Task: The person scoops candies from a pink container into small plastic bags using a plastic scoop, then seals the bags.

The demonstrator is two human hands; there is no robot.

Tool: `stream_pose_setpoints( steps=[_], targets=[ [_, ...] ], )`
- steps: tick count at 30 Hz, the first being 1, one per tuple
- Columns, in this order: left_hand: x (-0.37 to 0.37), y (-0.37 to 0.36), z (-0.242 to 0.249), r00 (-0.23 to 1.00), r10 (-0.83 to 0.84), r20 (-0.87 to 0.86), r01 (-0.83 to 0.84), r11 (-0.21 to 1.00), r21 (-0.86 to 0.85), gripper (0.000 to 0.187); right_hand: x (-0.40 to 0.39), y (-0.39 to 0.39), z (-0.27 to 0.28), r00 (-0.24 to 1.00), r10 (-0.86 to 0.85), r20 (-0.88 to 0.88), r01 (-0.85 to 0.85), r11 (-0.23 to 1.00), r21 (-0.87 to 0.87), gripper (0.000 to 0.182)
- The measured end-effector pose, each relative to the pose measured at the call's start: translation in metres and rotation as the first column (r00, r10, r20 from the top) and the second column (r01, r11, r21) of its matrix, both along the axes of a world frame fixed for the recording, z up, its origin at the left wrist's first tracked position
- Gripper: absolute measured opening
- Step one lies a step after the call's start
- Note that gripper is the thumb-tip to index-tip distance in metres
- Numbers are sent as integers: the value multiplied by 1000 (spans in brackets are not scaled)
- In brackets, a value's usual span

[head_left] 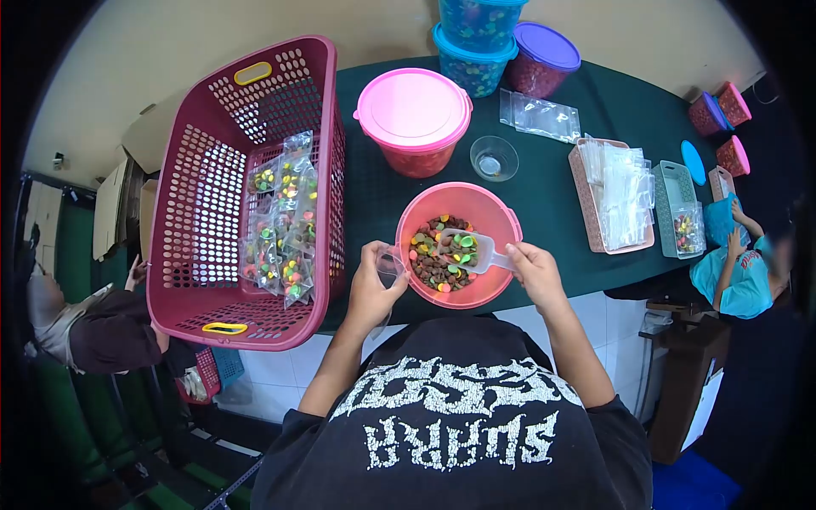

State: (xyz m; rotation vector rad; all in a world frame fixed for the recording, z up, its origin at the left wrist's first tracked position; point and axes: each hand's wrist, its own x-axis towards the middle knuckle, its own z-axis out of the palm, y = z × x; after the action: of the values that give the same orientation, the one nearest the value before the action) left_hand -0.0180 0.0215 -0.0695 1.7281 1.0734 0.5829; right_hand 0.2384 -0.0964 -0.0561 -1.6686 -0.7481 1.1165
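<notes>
A pink tub [503, 214] holds a mix of brown pieces and bright green, yellow, pink and red candies [433, 276]. In my right hand [535, 274] is the handle of a translucent scoop [482, 252], its bowl over the mix with several colourful candies in it. My left hand [374, 285], fingers closed at the tub's left rim, grips a clear plastic bag [390, 264]; part of the bag hangs below the hand. Behind the tub stand a pink-lidded container [414, 110] and a small clear bowl [494, 159].
To the left, a large maroon basket [191, 319] contains filled bags [285, 212]. Flat clear bags lie in a pink tray [582, 187] on the right, beside a green tray [671, 183]. Lidded tubs [478, 68] line the back. People sit at left [102, 331] and right [735, 272].
</notes>
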Motion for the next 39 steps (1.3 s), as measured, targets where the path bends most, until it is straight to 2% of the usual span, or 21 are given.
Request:
stream_pose_setpoints(
  steps=[1, 4, 5, 7, 11, 13, 15, 17, 21, 23, 27, 29, 30, 33, 35, 39],
  targets=[
    [-2, 0, -3, 1000, -1, -11, 1, 1000, -2, 57, 0, 0, 2, 1000, -20, -9, 20, 999, 38, 28],
    [-5, 1, -15, 997, 0, -78, 7, 996, 87, 59, 7, -1, 4, 999, -45, -2, 45, 997, 56, 28],
    [-5, 0, -15, 997, -1, -76, 8, 996, 90, 59, 7, -2, 8, 996, -75, -51, 78, 996, 44, 28],
    [3, -4, 5, 977, 62, -206, 46, 874, 483, 61, 11, -5, 11, 994, -88, -69, 92, 994, 60, 27],
    [12, -5, 29, 982, 26, -187, 67, 876, 477, 62, 9, -10, 27, 994, -54, -95, 66, 990, 126, 25],
    [15, -7, 38, 964, -105, -245, 214, 854, 475, 65, 5, -9, 37, 992, -36, -119, 53, 988, 142, 25],
    [18, -9, 44, 953, -148, -263, 263, 833, 487, 65, 3, -6, 41, 989, -15, -146, 39, 986, 163, 25],
    [23, -12, 49, 942, -200, -271, 315, 806, 501, 67, 4, -3, 41, 994, 64, -88, -48, 984, 173, 23],
    [27, -13, 56, 927, -230, -296, 359, 769, 529, 70, 9, 0, 49, 996, 73, 42, -78, 989, 129, 26],
    [27, -11, 61, 918, -257, -303, 380, 793, 476, 74, 10, 0, 62, 994, 80, -70, -73, 992, 98, 26],
    [28, -9, 68, 887, -286, -363, 440, 760, 478, 78, 12, 4, 62, 996, 81, 32, -84, 991, 105, 27],
    [29, -8, 64, 890, -317, -327, 442, 773, 456, 81, 13, 3, 65, 994, 65, -93, -57, 995, 87, 27],
    [30, -8, 64, 891, -317, -326, 441, 772, 457, 81, 13, 3, 64, 994, 65, -91, -57, 994, 89, 27],
    [31, -6, 65, 900, -340, -274, 432, 787, 442, 81, 12, 3, 62, 998, 34, -56, -28, 994, 103, 28],
    [33, -6, 67, 897, -354, -264, 437, 793, 425, 81, 9, 3, 63, 986, 112, 126, -122, 990, 67, 28],
    [38, -8, 70, 877, -388, -284, 477, 767, 428, 81, 3, 5, 61, 981, 144, 128, -153, 986, 61, 27]
  ],
)
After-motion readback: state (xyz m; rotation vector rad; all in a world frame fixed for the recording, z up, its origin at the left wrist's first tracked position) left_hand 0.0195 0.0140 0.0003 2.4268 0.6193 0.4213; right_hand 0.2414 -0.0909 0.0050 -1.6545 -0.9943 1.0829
